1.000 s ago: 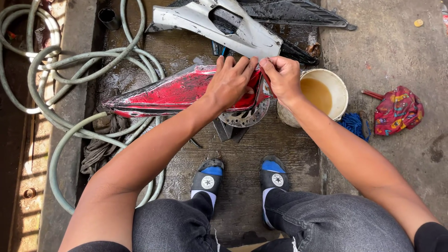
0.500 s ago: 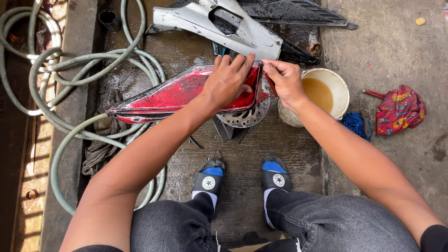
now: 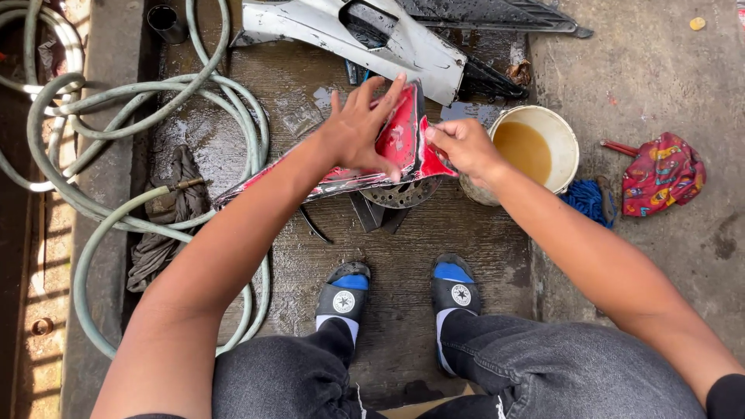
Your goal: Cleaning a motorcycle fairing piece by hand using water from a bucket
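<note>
A long red motorcycle body panel is tilted up on edge over the wet concrete in front of me. My left hand lies flat on its upper face with fingers spread. My right hand pinches the panel's right edge. Under the panel sits a perforated metal brake disc on dark brackets.
A white body panel and a black grille piece lie farther out. A white bucket of brown water stands at the right, with a blue cloth and a red patterned cloth. Green hose coils and a grey rag lie at left.
The red panel has been turned up from lying flat to standing on its edge. My left hand shifted from gripping its top to pressing flat on its face.
</note>
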